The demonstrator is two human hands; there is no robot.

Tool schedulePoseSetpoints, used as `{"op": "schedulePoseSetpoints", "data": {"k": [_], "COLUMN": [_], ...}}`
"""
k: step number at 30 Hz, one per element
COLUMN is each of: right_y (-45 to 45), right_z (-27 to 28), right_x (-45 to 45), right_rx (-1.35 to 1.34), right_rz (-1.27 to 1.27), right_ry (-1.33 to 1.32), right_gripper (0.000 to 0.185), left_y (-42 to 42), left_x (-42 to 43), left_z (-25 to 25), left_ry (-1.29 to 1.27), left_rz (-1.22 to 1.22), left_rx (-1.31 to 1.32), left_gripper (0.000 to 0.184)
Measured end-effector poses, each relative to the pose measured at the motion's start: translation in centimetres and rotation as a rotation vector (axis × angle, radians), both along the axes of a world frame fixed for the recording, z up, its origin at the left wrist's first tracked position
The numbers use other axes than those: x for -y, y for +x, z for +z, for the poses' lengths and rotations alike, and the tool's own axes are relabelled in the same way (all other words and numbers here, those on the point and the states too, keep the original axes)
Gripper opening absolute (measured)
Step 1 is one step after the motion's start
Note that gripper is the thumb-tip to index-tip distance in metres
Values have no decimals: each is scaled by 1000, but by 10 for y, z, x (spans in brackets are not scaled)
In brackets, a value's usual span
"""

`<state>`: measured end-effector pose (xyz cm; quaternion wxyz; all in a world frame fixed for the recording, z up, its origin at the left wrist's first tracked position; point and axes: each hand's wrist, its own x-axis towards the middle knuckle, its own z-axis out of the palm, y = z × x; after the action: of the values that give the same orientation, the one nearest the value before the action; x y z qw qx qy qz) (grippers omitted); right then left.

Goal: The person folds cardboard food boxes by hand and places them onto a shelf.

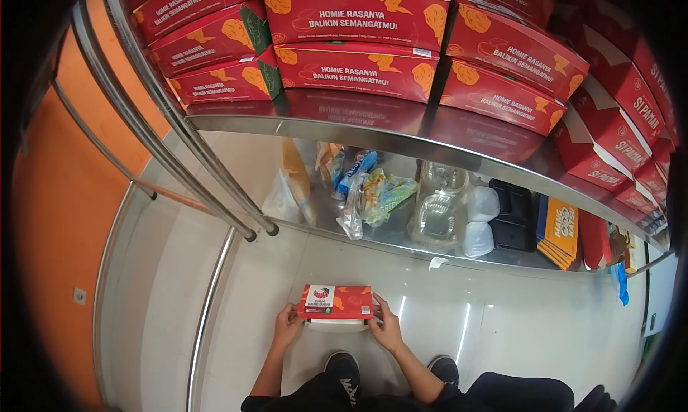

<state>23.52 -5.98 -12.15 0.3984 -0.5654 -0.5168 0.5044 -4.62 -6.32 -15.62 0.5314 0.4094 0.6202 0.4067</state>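
A small red food box (351, 304) with a white label panel and orange chicken pictures is held low in front of me, above the tiled floor. Something white shows under its near edge. My left hand (288, 321) grips the box's left end. At the right end, my right hand (385, 326) has its fingers closed on the box edge. Parts of the fingers are hidden behind the box.
Stacked red boxes (358, 72) fill the steel shelf (308, 104) ahead. The lower shelf carries plastic packets (387, 197), clear containers (438, 218), white foam boxes (479, 238), black trays (512, 218) and orange cartons (557, 233). Metal rails (172, 136) stand left.
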Motion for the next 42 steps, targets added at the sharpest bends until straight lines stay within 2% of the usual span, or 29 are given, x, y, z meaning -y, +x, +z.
{"op": "schedulePoseSetpoints", "data": {"k": [4,6,7,8,9,11,14,17,20,22,23,25,26,30,32,34,37,39,42], "right_y": [2,8,11,14,15,11,12,14,11,3,-1,-6,-7,-9,-9,-8,-7,-4,-2], "right_z": [-6,-21,-17,-7,3,10,7,6,0,-2,0,7,9,-4,-5,-4,0,-11,1], "right_x": [0,-5,-11,-21,-30,-39,-50,-54,-51,-43,-40,-35,-36,-35,-39,-45,-49,-46,-41], "right_rx": [41,-287,-286,-319,-350,-327,-275,-339,-264,-134,-135,-333,-334,-365,-363,-228,-262,-295,-333], "right_rz": [38,19,21,4,-13,-61,12,35,59,23,26,-135,-135,-136,-135,-109,-107,-96,-88], "right_ry": [-10,-272,-272,-441,-611,-626,-622,-696,-648,-402,-403,-438,-435,-420,-413,-531,-616,-565,-520], "right_gripper": [56,47,47,44,42,43,40,35,32,32,32,32,32,32,33,30,25,24,26], "left_y": [-4,-6,-6,-5,-3,3,-4,-8,-1,5,8,14,16,9,8,8,8,8,13], "left_x": [-3,-10,-15,-21,-28,-39,-46,-48,-42,-35,-32,-25,-23,-17,-18,-17,-19,-19,-20], "left_z": [7,22,40,54,61,70,36,24,22,18,17,21,24,10,6,7,10,10,22], "left_ry": [16,69,-73,-218,-221,-434,-350,-381,-319,-235,-147,-139,-131,-120,-45,-59,-76,-79,-87], "left_rz": [-146,-170,-94,-15,-12,36,-54,-69,2,19,33,94,152,157,108,79,24,0,4], "left_rx": [18,70,324,578,579,236,96,81,85,53,20,78,137,94,-21,-102,-222,-261,-337], "left_gripper": [27,33,38,43,43,44,40,36,33,33,33,34,35,36,35,33,30,29,30]}}
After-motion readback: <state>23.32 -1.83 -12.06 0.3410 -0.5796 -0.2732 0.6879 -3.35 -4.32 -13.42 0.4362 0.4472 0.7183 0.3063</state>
